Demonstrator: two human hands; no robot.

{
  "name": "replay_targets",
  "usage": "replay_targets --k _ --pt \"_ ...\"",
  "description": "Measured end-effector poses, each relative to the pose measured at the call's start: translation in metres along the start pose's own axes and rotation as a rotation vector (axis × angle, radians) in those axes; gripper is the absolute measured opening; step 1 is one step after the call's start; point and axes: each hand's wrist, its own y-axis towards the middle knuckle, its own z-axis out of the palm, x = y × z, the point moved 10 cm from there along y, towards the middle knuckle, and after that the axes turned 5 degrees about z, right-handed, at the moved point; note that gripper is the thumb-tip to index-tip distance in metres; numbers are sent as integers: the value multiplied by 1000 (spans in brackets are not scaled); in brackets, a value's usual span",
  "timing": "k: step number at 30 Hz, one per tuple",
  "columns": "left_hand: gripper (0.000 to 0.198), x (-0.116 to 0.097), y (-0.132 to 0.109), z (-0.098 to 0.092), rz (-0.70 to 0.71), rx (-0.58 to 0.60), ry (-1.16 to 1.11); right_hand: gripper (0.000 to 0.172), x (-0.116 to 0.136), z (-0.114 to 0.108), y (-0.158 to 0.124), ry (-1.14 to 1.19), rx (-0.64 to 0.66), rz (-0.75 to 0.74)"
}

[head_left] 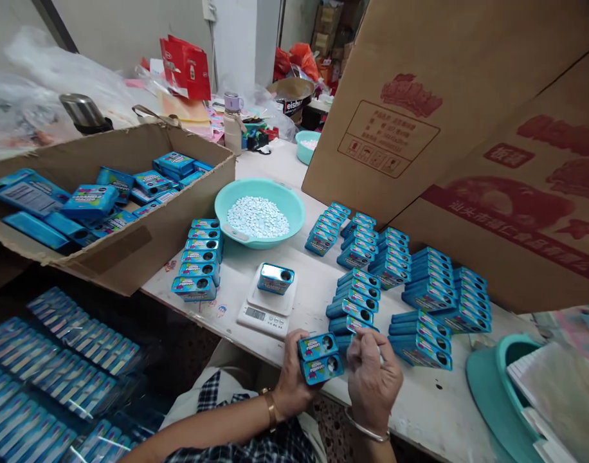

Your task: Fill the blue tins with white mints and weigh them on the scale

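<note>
Noting positions from the head view, we find the left hand (294, 381) with its fingers clamped on two blue tins (314, 371), held together by the near edge of the surface (316, 273); each tin shows a round opening toward its right end. We record the right hand (375, 381) just beside them, fingers curled and bunched; we cannot tell whether they grip anything. Ahead of the hands we see a digital scale (264, 317) carrying a single blue tin (275, 281); we cannot read its display. Behind it we log a turquoise bowl (294, 207) holding small white pellets (258, 217). Left of the scale we note a column of tins (193, 286); to its right, several rows of tins (355, 297) before a tall printed carton (395, 71). At far left we observe more tins lying loose in an open cardboard box (118, 254).
</note>
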Motion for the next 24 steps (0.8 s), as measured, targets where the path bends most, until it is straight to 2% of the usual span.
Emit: replay_targets --k 3,6,8,10,12,13,16,18,19,21,24 --pt "79 0 8 8 57 -25 110 20 12 11 3 130 28 65" --pt "94 2 3 8 61 -16 229 14 12 25 7 277 72 208" --pt "108 -3 -8 2 106 46 305 10 8 34 8 398 94 322" --pt "114 -21 -19 -11 222 113 322 6 5 44 10 518 116 416" --pt "110 -47 -19 -41 342 74 321 4 3 57 14 614 142 488" --pt "106 -59 -12 -64 359 -10 333 4 2 64 17 651 151 519" --pt "100 -94 26 -140 329 -333 279 6 -3 82 28 716 124 570" --pt "102 -118 54 -172 362 -422 245 4 -7 93 37 714 80 571" --pt "103 -127 67 -180 368 -419 261 3 -9 99 41 701 60 566" --pt "103 -134 93 -183 321 -318 337 1 -12 111 48 671 41 550" --pt "94 -127 119 -161 235 -22 546 2 -15 130 56 646 65 516"
